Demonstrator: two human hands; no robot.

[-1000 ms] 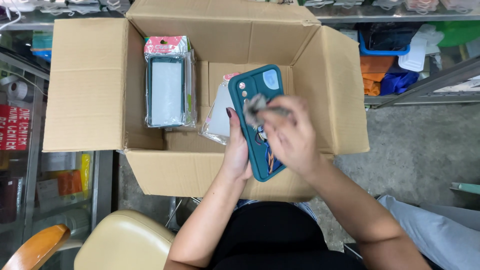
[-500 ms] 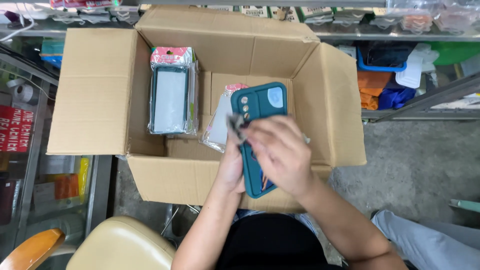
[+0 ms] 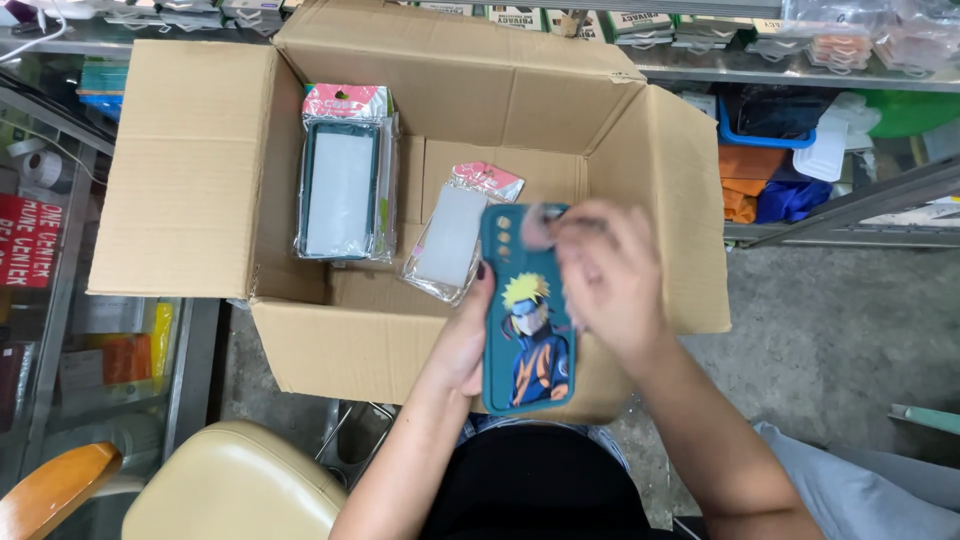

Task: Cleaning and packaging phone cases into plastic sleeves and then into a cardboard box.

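Above an open cardboard box (image 3: 200, 190), the left hand (image 3: 465, 345) grips a light, flexible phone case (image 3: 528, 310) by its edge while the right hand (image 3: 600, 275) pinches its top.

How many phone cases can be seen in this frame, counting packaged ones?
3. One teal phone case with a cartoon figure is held by the left hand; two packaged ones lie in the cardboard box, a dark-rimmed pack at left and a clear pack mid-box. Others may be hidden.

Matt teal plastic phone case (image 3: 528, 320), rough brown cardboard box (image 3: 180, 170), glossy plastic packets (image 3: 342, 180)
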